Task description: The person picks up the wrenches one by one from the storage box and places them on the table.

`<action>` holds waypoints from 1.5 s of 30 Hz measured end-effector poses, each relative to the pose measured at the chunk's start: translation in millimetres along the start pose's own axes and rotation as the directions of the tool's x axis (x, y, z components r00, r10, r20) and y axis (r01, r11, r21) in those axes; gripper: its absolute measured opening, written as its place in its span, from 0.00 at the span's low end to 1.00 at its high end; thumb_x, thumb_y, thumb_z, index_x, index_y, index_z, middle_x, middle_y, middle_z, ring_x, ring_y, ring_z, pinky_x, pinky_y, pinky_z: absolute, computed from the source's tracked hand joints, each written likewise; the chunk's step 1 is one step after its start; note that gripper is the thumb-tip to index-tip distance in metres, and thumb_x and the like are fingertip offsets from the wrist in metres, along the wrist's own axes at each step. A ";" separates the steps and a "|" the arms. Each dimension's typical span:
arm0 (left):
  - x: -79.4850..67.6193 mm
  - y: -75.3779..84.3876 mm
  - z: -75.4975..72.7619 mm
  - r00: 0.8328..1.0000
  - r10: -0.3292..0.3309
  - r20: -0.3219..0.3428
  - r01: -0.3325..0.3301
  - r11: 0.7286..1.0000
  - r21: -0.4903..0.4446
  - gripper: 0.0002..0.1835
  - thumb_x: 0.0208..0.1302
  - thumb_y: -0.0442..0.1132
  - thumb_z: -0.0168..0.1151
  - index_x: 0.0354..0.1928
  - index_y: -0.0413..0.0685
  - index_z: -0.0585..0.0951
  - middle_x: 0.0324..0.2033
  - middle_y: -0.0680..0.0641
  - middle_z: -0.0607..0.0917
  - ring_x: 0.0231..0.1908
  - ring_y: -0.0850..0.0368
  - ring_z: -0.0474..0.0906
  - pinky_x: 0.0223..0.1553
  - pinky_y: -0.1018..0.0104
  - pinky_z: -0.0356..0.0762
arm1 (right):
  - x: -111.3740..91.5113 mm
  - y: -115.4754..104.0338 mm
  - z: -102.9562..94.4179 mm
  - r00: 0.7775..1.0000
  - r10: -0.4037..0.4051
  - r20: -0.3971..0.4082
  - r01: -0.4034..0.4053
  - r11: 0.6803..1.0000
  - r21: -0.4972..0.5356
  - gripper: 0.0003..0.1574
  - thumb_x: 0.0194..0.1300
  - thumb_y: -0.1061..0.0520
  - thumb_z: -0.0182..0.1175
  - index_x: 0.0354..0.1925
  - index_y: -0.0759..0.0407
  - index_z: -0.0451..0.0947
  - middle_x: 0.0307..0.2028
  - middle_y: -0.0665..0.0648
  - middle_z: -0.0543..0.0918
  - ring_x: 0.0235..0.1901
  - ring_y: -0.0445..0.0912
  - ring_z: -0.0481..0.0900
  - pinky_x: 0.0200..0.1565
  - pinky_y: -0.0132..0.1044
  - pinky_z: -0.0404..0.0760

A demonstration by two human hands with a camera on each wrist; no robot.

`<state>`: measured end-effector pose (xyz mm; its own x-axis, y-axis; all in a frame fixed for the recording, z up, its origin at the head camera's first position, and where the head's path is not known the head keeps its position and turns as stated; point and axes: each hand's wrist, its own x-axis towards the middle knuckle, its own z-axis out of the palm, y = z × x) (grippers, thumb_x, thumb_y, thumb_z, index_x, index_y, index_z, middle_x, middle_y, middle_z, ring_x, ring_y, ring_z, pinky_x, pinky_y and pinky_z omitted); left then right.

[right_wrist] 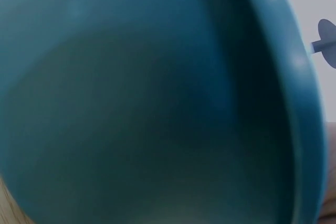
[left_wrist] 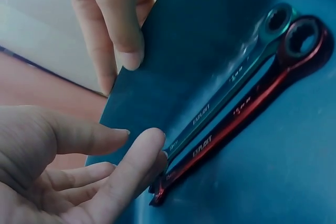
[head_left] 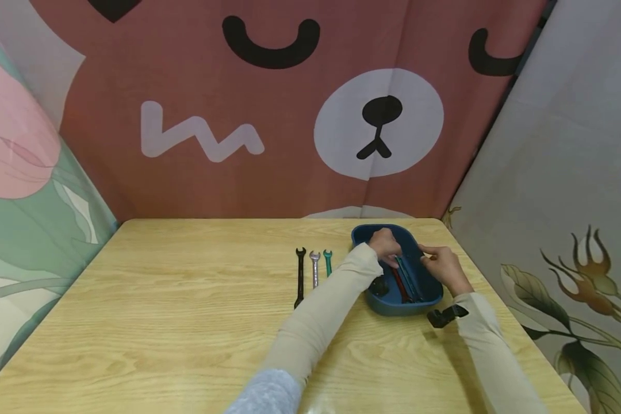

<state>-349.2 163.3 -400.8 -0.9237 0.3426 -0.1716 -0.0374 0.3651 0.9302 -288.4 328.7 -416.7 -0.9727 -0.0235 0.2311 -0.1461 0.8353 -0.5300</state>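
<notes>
We see the left hand (head_left: 385,244) reaching into the blue bin (head_left: 401,310), its fingers apart near the ends of a red wrench (left_wrist: 226,135) and a dark green wrench (left_wrist: 220,100) lying side by side inside; whether they touch, we cannot tell. The right hand (head_left: 445,269) pinches the bin's rim. Left of the bin, on our bench (head_left: 160,322), lie a black wrench (head_left: 301,276), a silver wrench (head_left: 315,269) and a teal wrench (head_left: 328,263).

Near the left grip (head_left: 385,244), the red wrench (left_wrist: 227,127) and green wrench (left_wrist: 218,98) look like glossy metal, the bin (head_left: 393,309) around it smooth plastic, the table (head_left: 160,322) below satiny wood, and the curtain (head_left: 186,184) beyond matt, creased cloth.
</notes>
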 end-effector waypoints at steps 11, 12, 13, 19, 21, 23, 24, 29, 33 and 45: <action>24.9 -18.3 -3.3 0.999 -0.050 -0.005 0.050 0.993 0.107 0.10 0.61 0.23 0.65 0.45 0.32 0.83 0.36 0.38 0.82 0.25 0.47 0.82 0.23 0.60 0.87 | 0.2 -5.4 3.3 0.998 0.060 0.021 -0.060 0.998 0.023 0.25 0.70 0.66 0.56 0.64 0.70 0.71 0.55 0.78 0.77 0.48 0.69 0.81 0.41 0.58 0.85; 25.5 -20.4 -3.2 0.999 -0.047 -0.005 0.047 0.990 0.137 0.08 0.61 0.23 0.65 0.43 0.32 0.84 0.37 0.39 0.83 0.23 0.48 0.82 0.22 0.61 0.87 | 0.2 -5.4 3.5 0.998 0.059 0.021 -0.059 0.998 0.025 0.25 0.70 0.66 0.56 0.64 0.70 0.72 0.55 0.78 0.77 0.48 0.69 0.81 0.41 0.58 0.84; 25.1 -21.7 -3.2 0.999 -0.044 -0.010 0.045 0.986 0.158 0.07 0.62 0.24 0.65 0.42 0.33 0.84 0.39 0.39 0.84 0.22 0.49 0.82 0.21 0.62 0.86 | 0.2 -5.4 3.7 0.998 0.059 0.020 -0.060 0.998 0.027 0.25 0.70 0.66 0.56 0.64 0.70 0.72 0.54 0.78 0.77 0.47 0.68 0.81 0.39 0.56 0.84; 16.8 -18.9 -3.4 0.998 -0.002 -0.059 0.021 0.944 0.330 0.11 0.60 0.31 0.71 0.45 0.38 0.86 0.45 0.41 0.86 0.23 0.50 0.86 0.23 0.64 0.86 | 0.3 -3.8 3.9 0.998 0.066 0.012 -0.067 0.997 0.030 0.25 0.69 0.66 0.56 0.64 0.69 0.72 0.51 0.77 0.80 0.40 0.62 0.84 0.33 0.48 0.83; 12.8 -16.4 -2.6 0.998 0.019 -0.063 0.011 0.895 0.445 0.14 0.60 0.34 0.73 0.47 0.41 0.86 0.47 0.43 0.86 0.29 0.53 0.86 0.31 0.65 0.87 | 0.6 -3.4 3.8 0.998 0.064 0.008 -0.064 0.997 0.031 0.25 0.69 0.66 0.56 0.64 0.69 0.72 0.50 0.77 0.80 0.38 0.60 0.83 0.32 0.46 0.82; 9.9 -14.3 -1.3 0.998 0.030 -0.060 0.007 0.842 0.539 0.17 0.59 0.37 0.73 0.50 0.44 0.85 0.50 0.45 0.85 0.34 0.54 0.85 0.39 0.67 0.86 | 0.3 -3.4 3.4 0.998 0.058 0.006 -0.058 0.998 0.033 0.25 0.69 0.66 0.56 0.63 0.69 0.72 0.50 0.77 0.80 0.36 0.59 0.83 0.31 0.45 0.81; 9.2 -13.8 -0.5 0.998 0.032 -0.057 0.006 0.825 0.566 0.18 0.60 0.38 0.73 0.52 0.45 0.85 0.52 0.46 0.85 0.37 0.55 0.85 0.42 0.68 0.86 | 0.2 -3.0 3.3 0.999 0.052 0.002 -0.052 0.998 0.031 0.25 0.69 0.66 0.56 0.63 0.69 0.73 0.51 0.77 0.80 0.37 0.59 0.83 0.31 0.44 0.81; 15.1 -16.4 4.0 1.000 -0.009 -0.030 0.024 0.836 0.548 0.23 0.62 0.37 0.70 0.59 0.47 0.81 0.56 0.46 0.83 0.23 0.56 0.85 0.27 0.69 0.85 | -1.5 -2.5 2.2 1.000 0.031 -0.004 -0.031 0.999 0.033 0.25 0.68 0.67 0.56 0.63 0.70 0.73 0.53 0.77 0.79 0.38 0.62 0.83 0.29 0.42 0.80; 22.9 -19.3 6.2 0.999 -0.045 -0.017 0.048 0.883 0.467 0.23 0.62 0.34 0.68 0.60 0.44 0.80 0.56 0.43 0.82 0.11 0.56 0.78 0.15 0.67 0.81 | -2.0 -2.2 1.9 0.999 0.036 -0.007 -0.036 0.999 0.027 0.25 0.67 0.67 0.57 0.62 0.70 0.74 0.52 0.78 0.78 0.35 0.59 0.82 0.27 0.40 0.77; 18.8 -16.5 3.4 1.000 -0.007 0.001 0.005 0.771 0.636 0.07 0.66 0.39 0.63 0.32 0.46 0.82 0.29 0.47 0.82 0.15 0.58 0.68 0.15 0.68 0.69 | -2.6 0.2 0.4 1.000 0.015 -0.008 -0.015 1.000 0.023 0.25 0.68 0.67 0.56 0.62 0.70 0.74 0.54 0.78 0.77 0.43 0.67 0.83 0.35 0.52 0.84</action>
<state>-364.7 166.6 -420.5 -0.9230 0.3408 -0.1787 0.2092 0.8341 0.5103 -286.0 328.7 -417.7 -0.9733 -0.0062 0.2296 -0.1356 0.8224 -0.5525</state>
